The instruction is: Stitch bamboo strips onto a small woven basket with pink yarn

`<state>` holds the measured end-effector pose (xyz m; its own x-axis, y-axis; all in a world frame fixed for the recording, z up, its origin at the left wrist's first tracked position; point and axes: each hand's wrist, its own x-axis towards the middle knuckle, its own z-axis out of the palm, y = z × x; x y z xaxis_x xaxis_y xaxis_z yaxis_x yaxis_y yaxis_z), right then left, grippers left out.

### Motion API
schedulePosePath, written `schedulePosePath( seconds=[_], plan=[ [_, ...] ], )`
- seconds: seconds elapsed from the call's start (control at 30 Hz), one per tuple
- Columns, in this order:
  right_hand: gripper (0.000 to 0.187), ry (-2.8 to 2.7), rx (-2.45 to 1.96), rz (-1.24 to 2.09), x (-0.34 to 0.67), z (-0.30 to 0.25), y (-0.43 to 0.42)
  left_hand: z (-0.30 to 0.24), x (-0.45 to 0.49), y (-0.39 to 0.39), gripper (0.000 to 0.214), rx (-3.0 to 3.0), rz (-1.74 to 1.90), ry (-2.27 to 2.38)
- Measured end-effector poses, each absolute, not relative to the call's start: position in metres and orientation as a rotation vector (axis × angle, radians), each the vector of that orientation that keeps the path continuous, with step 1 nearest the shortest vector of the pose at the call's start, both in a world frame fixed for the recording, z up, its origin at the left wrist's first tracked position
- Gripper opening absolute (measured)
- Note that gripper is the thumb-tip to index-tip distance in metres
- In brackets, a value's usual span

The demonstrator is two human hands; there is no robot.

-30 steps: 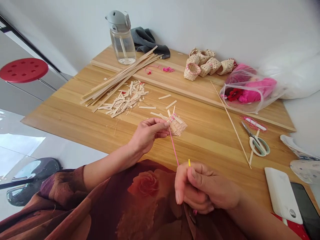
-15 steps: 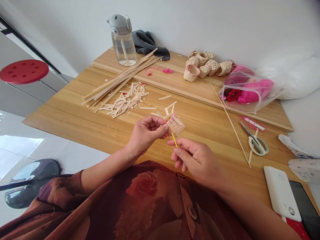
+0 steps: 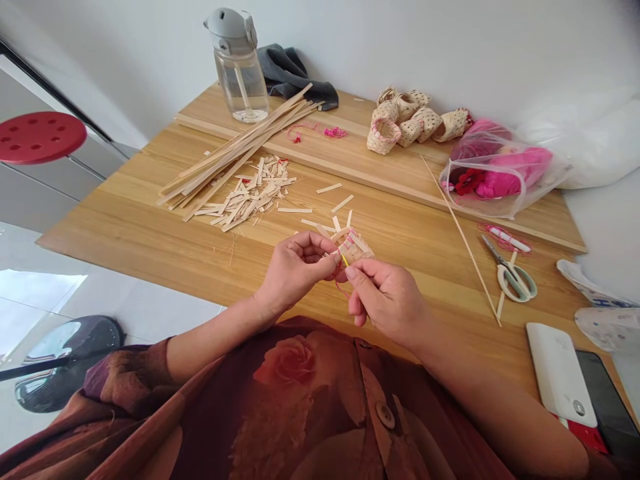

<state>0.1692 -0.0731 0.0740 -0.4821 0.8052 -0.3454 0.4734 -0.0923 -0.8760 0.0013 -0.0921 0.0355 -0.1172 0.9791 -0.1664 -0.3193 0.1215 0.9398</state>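
- Left hand (image 3: 297,270), fingers curled in, grips the small woven strip basket (image 3: 357,248) at its left edge.
- Right hand (image 3: 385,297), almost closed, seems to pinch a yellow needle (image 3: 344,260), partly hidden, with pink cord (image 3: 340,288) hanging below.
- The basket sits just beyond both hands, long axis running left to right, nearer the left hand, loose strips pointing away.
- Farther along the table (image 3: 115,227) lie cut wooden strips (image 3: 255,193).

Illumination was bright and diffuse, with pale glare across the glossy floor (image 3: 43,300) at lower left. Shadows on the wooden tabletop (image 3: 125,227) were faint and soft. Wide-angle distortion curved lines toward the frame edges, and the upper right corner darkened slightly.
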Motion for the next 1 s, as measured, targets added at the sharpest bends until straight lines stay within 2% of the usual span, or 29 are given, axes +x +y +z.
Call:
schedulePosePath(
  seconds=[0.3, 0.47, 0.73, 0.87, 1.0],
  plan=[
    [0.029, -1.825, -1.427, 1.673, 0.169, 0.067, -0.071, 0.033, 0.007, -0.095, 0.025, 0.917, 1.355, 1.226],
    [0.030, -1.742, -1.384, 1.729, 0.172, 0.065, -0.076, 0.028, 0.009, -0.104, 0.003, 1.563, 1.492, 1.519],
    [0.030, -1.753, -1.185, 1.514, 0.182, 0.052, -0.091, 0.023, 0.000, -0.124, 0.017, 2.348, 1.521, 1.500],
    [0.032, -1.655, -1.104, 1.681, 0.186, 0.050, -0.089, 0.028, -0.006, -0.126, 0.023, 2.484, 1.459, 1.376],
    [0.032, -1.646, -1.157, 1.811, 0.192, 0.046, -0.086, 0.027, -0.007, -0.121, 0.018, 2.423, 1.482, 1.507]
  ],
)
